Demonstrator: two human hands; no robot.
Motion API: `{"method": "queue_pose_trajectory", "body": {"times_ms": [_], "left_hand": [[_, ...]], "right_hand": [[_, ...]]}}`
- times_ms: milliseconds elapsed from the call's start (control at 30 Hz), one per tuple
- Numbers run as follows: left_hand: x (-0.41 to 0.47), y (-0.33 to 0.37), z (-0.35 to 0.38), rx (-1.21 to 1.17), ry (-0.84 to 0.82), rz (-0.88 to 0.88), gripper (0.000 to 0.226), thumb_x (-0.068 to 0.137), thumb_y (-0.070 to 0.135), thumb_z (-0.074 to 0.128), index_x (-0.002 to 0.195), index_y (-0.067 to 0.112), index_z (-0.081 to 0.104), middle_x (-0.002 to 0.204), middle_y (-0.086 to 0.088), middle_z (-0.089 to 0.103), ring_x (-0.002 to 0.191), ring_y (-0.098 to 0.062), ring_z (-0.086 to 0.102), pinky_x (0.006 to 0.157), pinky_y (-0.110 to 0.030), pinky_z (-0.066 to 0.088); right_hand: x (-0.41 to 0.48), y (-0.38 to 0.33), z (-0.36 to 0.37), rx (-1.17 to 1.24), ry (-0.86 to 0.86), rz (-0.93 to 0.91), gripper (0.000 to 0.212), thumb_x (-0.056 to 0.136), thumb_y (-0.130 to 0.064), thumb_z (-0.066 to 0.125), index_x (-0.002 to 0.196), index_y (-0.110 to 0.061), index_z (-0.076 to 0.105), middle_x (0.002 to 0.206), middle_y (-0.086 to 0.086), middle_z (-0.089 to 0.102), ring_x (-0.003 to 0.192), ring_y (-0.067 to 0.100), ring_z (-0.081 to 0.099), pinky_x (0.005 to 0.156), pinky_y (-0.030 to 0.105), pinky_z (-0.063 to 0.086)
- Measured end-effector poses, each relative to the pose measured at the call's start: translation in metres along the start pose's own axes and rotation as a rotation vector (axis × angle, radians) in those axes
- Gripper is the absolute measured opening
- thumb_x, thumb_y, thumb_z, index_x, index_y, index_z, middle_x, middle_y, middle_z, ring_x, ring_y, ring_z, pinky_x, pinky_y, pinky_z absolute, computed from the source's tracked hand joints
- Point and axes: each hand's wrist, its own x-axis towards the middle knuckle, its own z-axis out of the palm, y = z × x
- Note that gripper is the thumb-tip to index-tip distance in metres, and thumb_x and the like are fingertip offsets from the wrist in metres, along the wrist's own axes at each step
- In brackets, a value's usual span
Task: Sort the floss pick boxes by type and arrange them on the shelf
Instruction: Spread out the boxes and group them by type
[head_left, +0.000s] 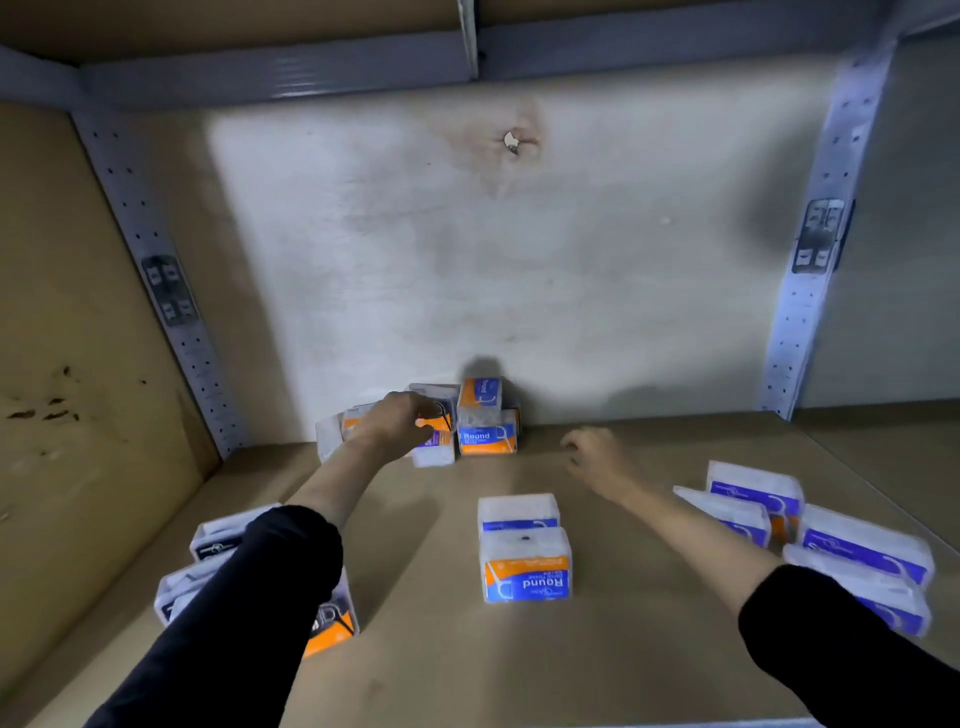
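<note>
Near left of the shelf: we see a cluster of black-labelled boxes, partly hidden under our left sleeve, with an orange-and-black box at its near edge.
Left hand: we reach to the back wall and grip a purple-and-orange box, fingers curled over its top.
Back wall: an upper Round box sits on a lower Round box, just right of the gripped one.
Middle: a front Round box stands with its label upside down to us, touching a blue-labelled box behind it.
Right hand: we hold nothing; the fingers hang loosely curled above the bare board, well apart from the left hand.
Far right: a group of blue boxes crowds together.
</note>
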Motion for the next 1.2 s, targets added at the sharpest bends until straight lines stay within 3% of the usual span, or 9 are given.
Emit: {"method": "queue_pose_trajectory", "body": {"times_ms": [200, 367, 567, 667, 767, 933, 967, 1067, 1200], "left_hand": [[0.048, -0.036, 0.006, 0.027, -0.024, -0.11, 0.036, 0.085, 0.007, 0.056, 0.12, 0.013, 0.061, 0.126, -0.009, 0.061, 0.116, -0.028, 0.055, 0.098, -0.033, 0.045], [0.081, -0.05, 0.018, 0.117, -0.044, -0.065, 0.043, 0.086, 0.006, 0.054, 0.129, 0.014, 0.053, 0.134, -0.007, 0.052, 0.122, -0.027, 0.051, 0.1, -0.035, 0.044], [0.114, -0.05, 0.03, 0.145, -0.1, 0.08, 0.052, 0.084, 0.008, 0.06, 0.134, 0.019, 0.048, 0.139, -0.006, 0.048, 0.123, -0.027, 0.051, 0.097, -0.036, 0.045], [0.123, -0.05, 0.034, 0.146, -0.16, 0.155, 0.057, 0.082, 0.007, 0.066, 0.135, 0.018, 0.049, 0.139, 0.0, 0.048, 0.12, -0.022, 0.052, 0.093, -0.026, 0.042], [0.131, -0.056, 0.038, 0.117, -0.167, 0.176, 0.055, 0.078, 0.001, 0.069, 0.13, 0.011, 0.053, 0.134, 0.002, 0.048, 0.116, -0.018, 0.052, 0.081, -0.01, 0.032], [0.14, -0.059, 0.032, 0.146, -0.259, 0.203, 0.052, 0.085, 0.005, 0.063, 0.135, 0.007, 0.047, 0.146, -0.007, 0.037, 0.133, -0.024, 0.04, 0.093, -0.013, 0.038], [0.142, -0.059, 0.03, 0.162, -0.269, 0.199, 0.054, 0.084, 0.006, 0.064, 0.135, 0.007, 0.047, 0.147, -0.007, 0.037, 0.132, -0.023, 0.04, 0.091, -0.01, 0.039], [0.144, -0.06, 0.025, 0.191, -0.249, 0.179, 0.057, 0.078, 0.006, 0.07, 0.131, 0.007, 0.05, 0.143, -0.006, 0.041, 0.128, -0.021, 0.043, 0.089, -0.019, 0.037], [0.149, -0.065, 0.017, 0.243, -0.228, 0.206, 0.062, 0.073, 0.012, 0.076, 0.129, 0.005, 0.051, 0.139, -0.007, 0.046, 0.126, -0.023, 0.045, 0.095, -0.026, 0.038]], "right_hand": [[0.064, -0.037, -0.005, 0.087, -0.016, -0.115, 0.026, 0.086, -0.02, 0.053, 0.104, -0.003, 0.061, 0.116, 0.014, 0.061, 0.109, 0.029, 0.055, 0.086, 0.032, 0.044], [0.104, -0.058, -0.001, 0.071, -0.045, -0.206, 0.036, 0.085, -0.012, 0.053, 0.119, -0.001, 0.057, 0.127, 0.015, 0.055, 0.119, 0.03, 0.05, 0.095, 0.036, 0.043], [0.137, -0.067, -0.003, 0.061, -0.172, -0.317, 0.045, 0.078, 0.008, 0.047, 0.122, 0.002, 0.055, 0.126, 0.021, 0.054, 0.119, 0.033, 0.048, 0.093, 0.032, 0.037], [0.15, -0.067, -0.005, 0.011, -0.251, -0.338, 0.049, 0.086, 0.001, 0.049, 0.135, -0.005, 0.044, 0.142, 0.015, 0.043, 0.131, 0.028, 0.039, 0.102, 0.031, 0.033], [0.161, -0.067, -0.006, -0.044, -0.333, -0.343, 0.048, 0.091, -0.009, 0.051, 0.138, -0.007, 0.041, 0.143, 0.014, 0.041, 0.13, 0.028, 0.039, 0.103, 0.032, 0.033], [0.177, -0.068, -0.013, -0.154, -0.395, -0.386, 0.051, 0.089, -0.021, 0.058, 0.136, -0.006, 0.044, 0.142, 0.014, 0.041, 0.129, 0.027, 0.039, 0.101, 0.029, 0.034], [0.181, -0.069, -0.013, -0.167, -0.41, -0.394, 0.052, 0.088, -0.021, 0.059, 0.135, -0.005, 0.045, 0.14, 0.015, 0.043, 0.128, 0.028, 0.041, 0.1, 0.03, 0.035], [0.192, -0.075, -0.014, -0.204, -0.475, -0.419, 0.051, 0.086, -0.017, 0.062, 0.132, -0.002, 0.048, 0.137, 0.016, 0.045, 0.126, 0.029, 0.042, 0.101, 0.033, 0.038], [0.203, -0.082, -0.012, -0.251, -0.575, -0.395, 0.058, 0.086, -0.02, 0.062, 0.139, -0.01, 0.041, 0.145, 0.008, 0.038, 0.13, 0.025, 0.039, 0.105, 0.033, 0.036]]}}
